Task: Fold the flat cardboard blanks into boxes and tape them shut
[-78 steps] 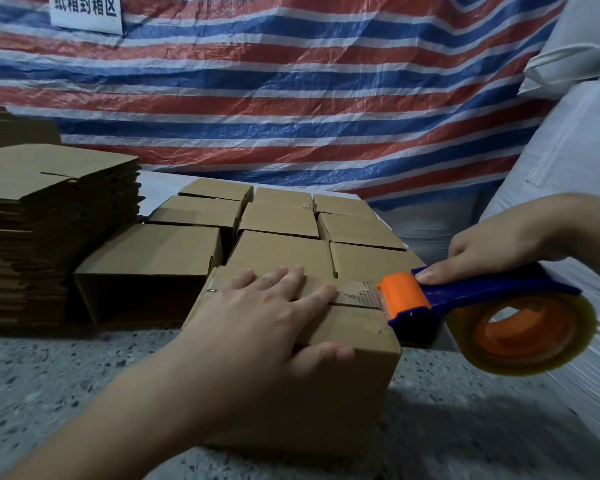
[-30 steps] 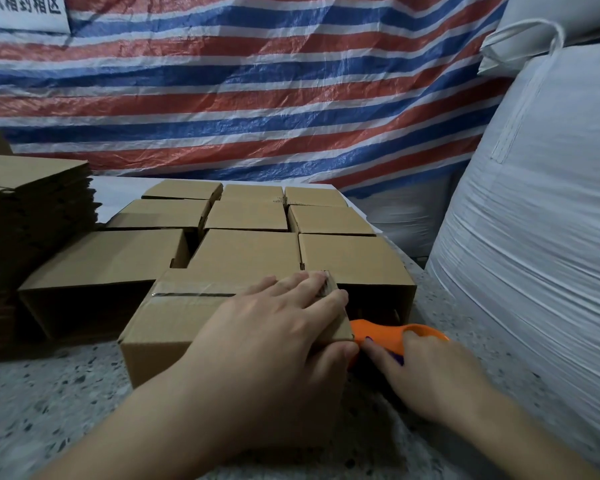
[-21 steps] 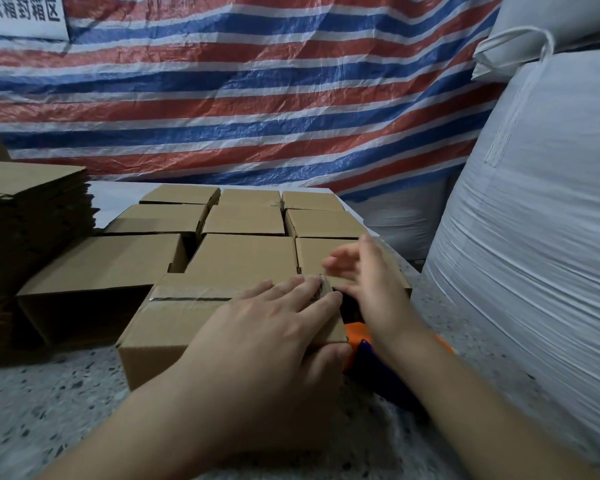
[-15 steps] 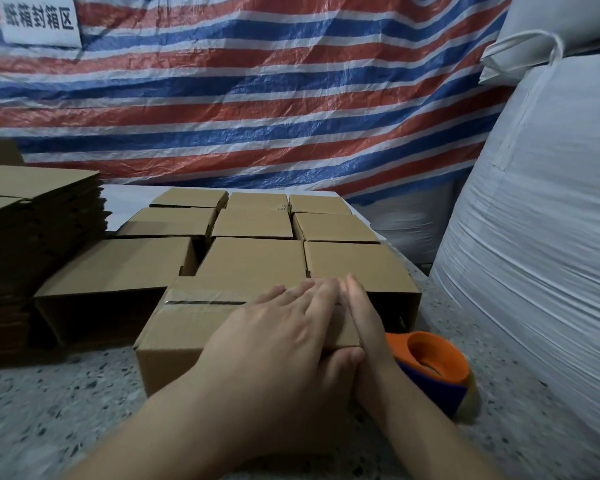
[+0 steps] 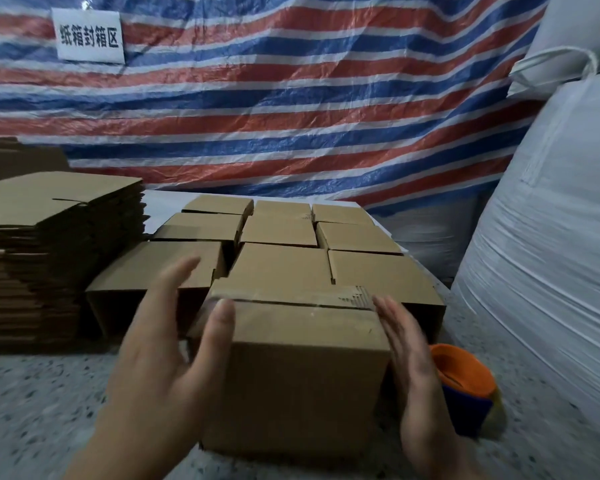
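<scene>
A taped cardboard box (image 5: 302,368) stands in front of me on the speckled surface (image 5: 32,410), with clear tape along its top seam (image 5: 291,298). My left hand (image 5: 160,358) is at its left side, thumb on the front top corner and fingers spread along the left wall. My right hand (image 5: 413,368) lies flat against its right wall, so the box sits between both palms. The orange and blue tape dispenser (image 5: 465,379) lies on the surface just right of my right hand, with nobody holding it.
A tall stack of flat cardboard blanks (image 5: 49,237) stands at the left. Several folded boxes (image 5: 281,230) sit in rows right behind the front box. A big white sack (image 5: 551,254) fills the right side. A striped tarp (image 5: 291,98) with a sign (image 5: 89,38) hangs behind.
My right hand set the tape dispenser down on the right and came to the box's right wall. My left hand slid off the box top to its left side.
</scene>
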Motion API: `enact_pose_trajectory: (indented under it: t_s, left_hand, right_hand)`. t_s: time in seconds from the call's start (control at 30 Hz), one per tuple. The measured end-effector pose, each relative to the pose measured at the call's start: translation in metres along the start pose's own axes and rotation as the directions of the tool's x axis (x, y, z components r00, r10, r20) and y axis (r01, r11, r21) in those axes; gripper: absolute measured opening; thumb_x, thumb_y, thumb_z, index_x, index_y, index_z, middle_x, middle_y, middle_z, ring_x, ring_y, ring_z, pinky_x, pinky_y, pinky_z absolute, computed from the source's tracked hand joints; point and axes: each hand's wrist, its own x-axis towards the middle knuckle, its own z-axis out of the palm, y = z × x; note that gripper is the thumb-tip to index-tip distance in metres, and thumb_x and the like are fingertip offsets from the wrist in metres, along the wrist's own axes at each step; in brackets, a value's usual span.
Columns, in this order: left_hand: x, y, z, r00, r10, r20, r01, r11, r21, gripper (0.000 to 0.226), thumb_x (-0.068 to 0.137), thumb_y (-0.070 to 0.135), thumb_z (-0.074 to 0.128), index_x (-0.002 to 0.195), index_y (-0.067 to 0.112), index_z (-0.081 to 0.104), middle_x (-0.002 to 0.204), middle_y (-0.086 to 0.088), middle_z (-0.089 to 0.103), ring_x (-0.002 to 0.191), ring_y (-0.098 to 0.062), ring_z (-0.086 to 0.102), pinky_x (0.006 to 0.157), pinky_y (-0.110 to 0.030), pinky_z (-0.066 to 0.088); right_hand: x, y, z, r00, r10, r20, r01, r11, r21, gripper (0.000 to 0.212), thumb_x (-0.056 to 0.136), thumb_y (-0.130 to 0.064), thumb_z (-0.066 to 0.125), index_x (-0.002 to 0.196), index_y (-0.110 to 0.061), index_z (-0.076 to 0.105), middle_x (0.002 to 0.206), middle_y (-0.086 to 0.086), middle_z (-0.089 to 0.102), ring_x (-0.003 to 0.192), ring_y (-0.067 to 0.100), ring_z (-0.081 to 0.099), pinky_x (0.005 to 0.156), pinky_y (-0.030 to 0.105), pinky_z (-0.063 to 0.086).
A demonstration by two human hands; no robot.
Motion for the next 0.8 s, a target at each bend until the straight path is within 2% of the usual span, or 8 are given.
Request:
enact_pose_trajectory:
  t_s: [0.13, 0.23, 0.33, 0.43, 0.53, 0.63, 0.7, 0.8]
  left_hand:
    - [-0.01, -0.025, 0.002, 0.91, -0.35, 0.22, 0.411, 0.828, -0.382, 0.038, 0.094, 0.031, 0.052, 0.123, 0.054, 0.043, 0.118, 0.042, 0.049, 0.129, 0.006, 0.041, 0.101, -0.031, 0.033]
    - [-0.005, -0.02, -0.01, 0.886, -0.382, 0.263, 0.454, 0.831, -0.322, 0.036, 0.075, 0.057, 0.052, 0.108, 0.071, 0.054, 0.107, 0.053, 0.051, 0.106, 0.026, 0.044, 0.093, -0.023, 0.035]
    - [0.015, -0.013, -0.02, 0.836, -0.496, 0.233, 0.542, 0.811, -0.219, 0.012, 0.071, 0.067, 0.049, 0.07, 0.076, 0.056, 0.081, 0.048, 0.059, 0.076, 0.026, 0.054, 0.07, -0.018, 0.037]
    - [0.032, -0.021, -0.019, 0.743, -0.629, 0.231, 0.66, 0.745, -0.094, 0.028, 0.08, 0.067, 0.053, 0.055, 0.059, 0.065, 0.063, 0.031, 0.065, 0.059, 0.008, 0.062, 0.057, -0.022, 0.038]
    - [0.034, -0.044, -0.008, 0.61, -0.749, 0.259, 0.768, 0.639, 0.041, 0.047, 0.086, 0.06, 0.058, 0.062, 0.023, 0.073, 0.061, 0.005, 0.071, 0.066, -0.013, 0.068, 0.056, -0.026, 0.044]
    - [0.026, -0.063, -0.001, 0.54, -0.798, 0.266, 0.827, 0.562, 0.007, 0.046, 0.092, 0.058, 0.052, 0.082, 0.015, 0.066, 0.083, -0.007, 0.069, 0.079, -0.022, 0.066, 0.06, -0.03, 0.047]
    - [0.02, -0.072, -0.003, 0.527, -0.806, 0.269, 0.846, 0.527, -0.08, 0.047, 0.095, 0.056, 0.046, 0.097, 0.014, 0.065, 0.095, -0.006, 0.067, 0.086, -0.022, 0.063, 0.062, -0.031, 0.045]
    - [0.002, -0.071, -0.013, 0.554, -0.794, 0.251, 0.832, 0.541, -0.123, 0.046, 0.096, 0.056, 0.043, 0.118, 0.02, 0.06, 0.115, -0.003, 0.063, 0.094, -0.019, 0.059, 0.066, -0.032, 0.046]
  right_hand:
    - [-0.013, -0.002, 0.015, 0.998, -0.046, 0.034, 0.051, 0.985, -0.166, 0.063, 0.09, -0.059, 0.029, 0.152, -0.05, 0.03, 0.162, -0.018, 0.03, 0.15, 0.003, 0.024, 0.124, 0.046, 0.021]
    - [0.007, -0.025, 0.023, 0.995, 0.101, -0.009, -0.101, 0.965, -0.243, 0.069, 0.091, -0.068, 0.023, 0.15, -0.037, 0.04, 0.15, -0.018, 0.048, 0.14, -0.005, 0.038, 0.12, 0.038, 0.031]
    - [0.038, -0.054, 0.028, 0.952, 0.304, -0.03, -0.287, 0.86, -0.422, 0.055, 0.102, -0.06, 0.025, 0.096, -0.028, 0.069, 0.088, -0.022, 0.072, 0.087, -0.013, 0.062, 0.078, 0.02, 0.045]
    - [0.061, -0.052, 0.032, 0.826, 0.563, -0.041, -0.512, 0.717, -0.473, 0.05, 0.104, -0.055, 0.031, 0.096, -0.022, 0.066, 0.095, -0.007, 0.072, 0.088, 0.007, 0.064, 0.066, 0.024, 0.042]
    - [0.065, -0.032, 0.04, 0.73, 0.683, -0.036, -0.603, 0.619, -0.503, 0.054, 0.104, -0.054, 0.031, 0.127, -0.014, 0.061, 0.116, 0.007, 0.066, 0.1, 0.021, 0.06, 0.08, 0.032, 0.047]
    - [0.062, -0.02, 0.044, 0.664, 0.744, -0.07, -0.669, 0.549, -0.501, 0.068, 0.104, -0.058, 0.028, 0.149, -0.01, 0.043, 0.143, 0.011, 0.054, 0.126, 0.028, 0.053, 0.094, 0.034, 0.042]
    - [0.056, -0.023, 0.041, 0.668, 0.74, -0.082, -0.684, 0.567, -0.459, 0.07, 0.101, -0.064, 0.027, 0.142, -0.013, 0.051, 0.139, 0.011, 0.059, 0.126, 0.03, 0.055, 0.099, 0.037, 0.044]
    - [0.035, -0.029, 0.03, 0.692, 0.715, -0.095, -0.687, 0.614, -0.389, 0.051, 0.101, -0.063, 0.032, 0.102, -0.024, 0.065, 0.105, 0.007, 0.073, 0.105, 0.026, 0.068, 0.102, 0.049, 0.051]
